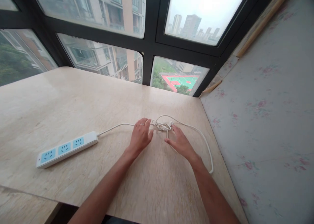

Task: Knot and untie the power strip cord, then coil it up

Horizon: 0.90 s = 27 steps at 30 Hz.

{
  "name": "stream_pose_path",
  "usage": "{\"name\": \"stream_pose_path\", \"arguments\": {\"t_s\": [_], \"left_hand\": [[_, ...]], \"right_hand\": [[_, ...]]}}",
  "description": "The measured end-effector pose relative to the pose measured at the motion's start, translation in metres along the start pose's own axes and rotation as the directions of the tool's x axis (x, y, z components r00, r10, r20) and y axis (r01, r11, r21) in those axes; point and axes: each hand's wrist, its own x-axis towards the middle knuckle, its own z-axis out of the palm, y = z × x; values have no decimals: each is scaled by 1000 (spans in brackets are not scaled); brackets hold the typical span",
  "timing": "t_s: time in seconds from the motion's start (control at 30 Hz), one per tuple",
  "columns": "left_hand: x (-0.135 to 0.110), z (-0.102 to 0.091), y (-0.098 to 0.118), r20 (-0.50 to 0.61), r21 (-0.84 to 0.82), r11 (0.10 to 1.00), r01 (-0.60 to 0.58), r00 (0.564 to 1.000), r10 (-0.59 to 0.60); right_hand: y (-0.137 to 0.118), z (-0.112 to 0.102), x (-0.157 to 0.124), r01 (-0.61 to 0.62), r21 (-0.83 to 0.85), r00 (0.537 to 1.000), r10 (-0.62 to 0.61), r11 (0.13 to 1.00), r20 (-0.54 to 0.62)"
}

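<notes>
A white power strip (67, 149) with three blue socket panels lies at the left on the marble-like sill. Its white cord (115, 127) runs right to a tangled bundle (163, 126), and a loose loop curves out to the right. My left hand (141, 135), a ring on one finger, rests over the cord at the bundle's left side, thumb apart from the fingers. At the bundle's right side is my right hand (180, 141), thumb spread away, its fingertips by the whitish plug end (171, 123). Whether those fingertips grip anything is hard to see.
Dark window frames (149, 47) rise behind the sill (117, 99). On the right stands a wall with flowered paper (265, 119), its edge peeling near the window. The sill's front edge drops off at the bottom, with a dark gap at lower left.
</notes>
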Motion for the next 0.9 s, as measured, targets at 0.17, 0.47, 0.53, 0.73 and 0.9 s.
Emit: {"name": "stream_pose_path", "arguments": {"t_s": [0.17,0.47,0.53,0.73,0.9], "left_hand": [[21,16,26,200,43,995,88,975,-94],[15,27,-16,161,-498,848,182,980,-116],[15,24,-18,134,-593,788,166,985,-107],[16,13,-13,169,-804,540,248,967,-193],[15,13,-8,250,-920,250,300,944,-214]], "right_hand": [[2,10,2,-21,-119,999,26,993,43],[57,-12,9,-81,-309,982,23,947,-186],[66,-14,13,-87,-336,970,3,938,-242],[50,-15,28,27,-145,958,-67,989,-279],[9,-8,35,311,212,950,-312,926,-29]]}}
